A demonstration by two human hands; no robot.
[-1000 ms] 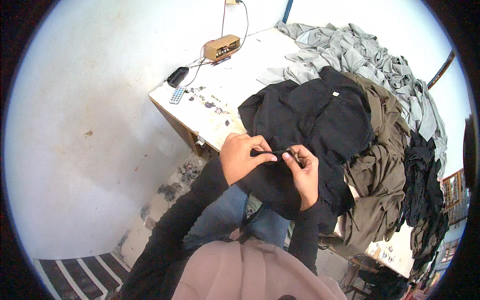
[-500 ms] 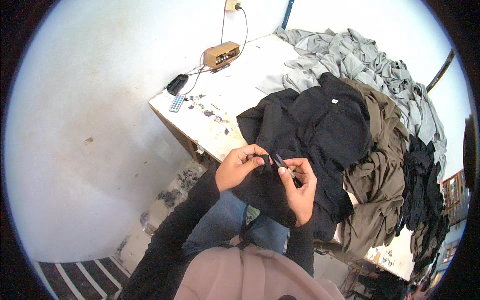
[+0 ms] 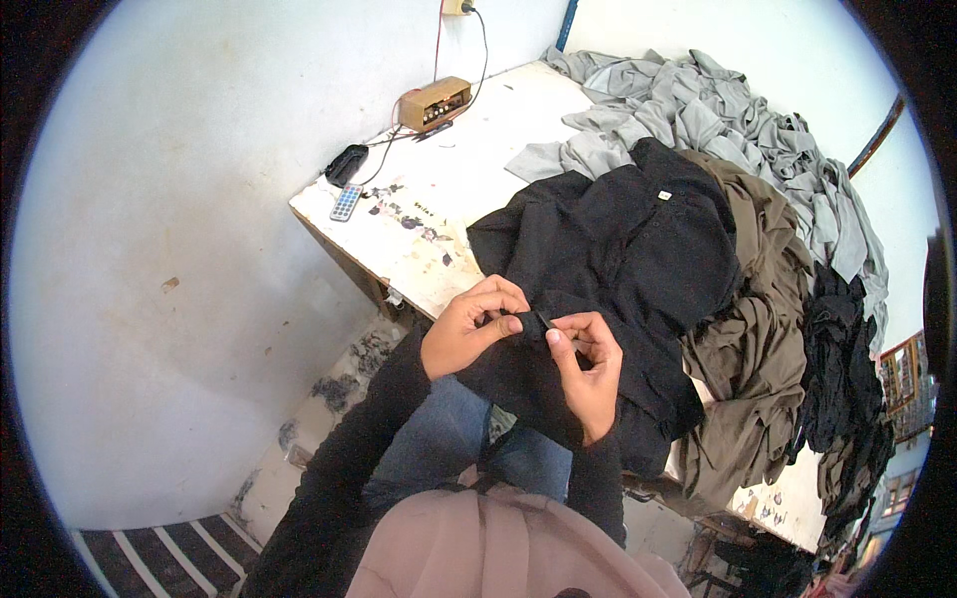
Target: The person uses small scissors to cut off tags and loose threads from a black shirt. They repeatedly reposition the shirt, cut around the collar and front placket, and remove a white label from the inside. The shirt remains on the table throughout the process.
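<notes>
My left hand point(image 3: 469, 327) pinches an edge of a black garment point(image 3: 638, 249) between thumb and fingers. Close beside it, my right hand point(image 3: 590, 371) is closed around small thread snips point(image 3: 543, 320). Only a thin part of their blade shows at the cloth; the fingers cover the rest. Part of the garment hangs over the table's near edge toward my lap. The rest lies bunched on the tabletop, with a small white tag point(image 3: 664, 196) on it.
The white table point(image 3: 498, 110) carries a brown box with cables point(image 3: 435, 104), a black object point(image 3: 346, 165) and a remote control point(image 3: 346, 202). Grey cloth point(image 3: 698, 110), brown cloth point(image 3: 758, 339) and more black cloth point(image 3: 835, 349) lie heaped rightward. A wall point(image 3: 179, 249) stands left.
My right hand has shifted slightly left, bringing the snips closer to my left fingers. Less of the snips shows now. The left hand keeps its pinch on the cloth.
</notes>
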